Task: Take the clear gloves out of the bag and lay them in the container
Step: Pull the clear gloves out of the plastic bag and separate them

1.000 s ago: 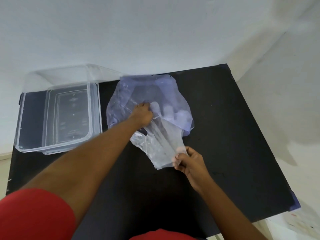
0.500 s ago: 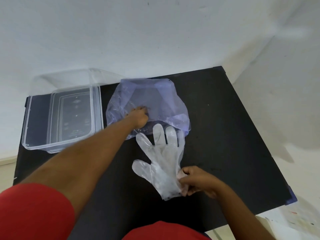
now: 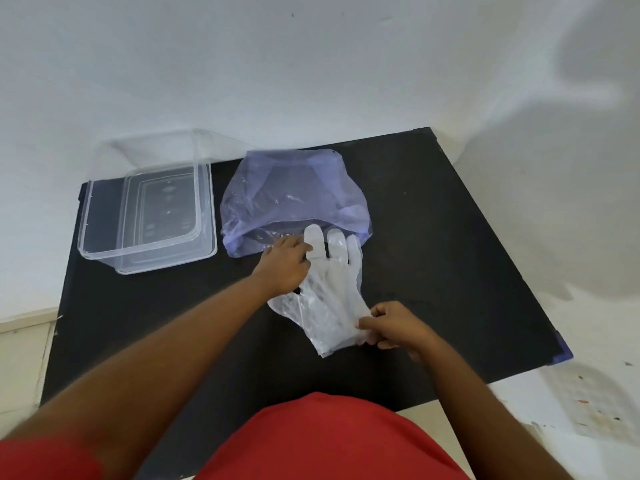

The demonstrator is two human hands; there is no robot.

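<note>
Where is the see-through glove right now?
The glove lies flat on the black table, just in front of the bag, between the left hand and the right hand, which pinches its cuff.

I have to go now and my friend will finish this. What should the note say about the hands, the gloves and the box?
Right hand: pinching the cuff end of the clear glove, which lies flat on the black table.
Left hand: resting on the glove's finger side, at the mouth of the purple bag.
Container: open, left of the bag, no gloves in it.
Done: one glove is out of the bag.
Left: lay it in the container, then check the bag for more; its contents are hard to see.
</note>
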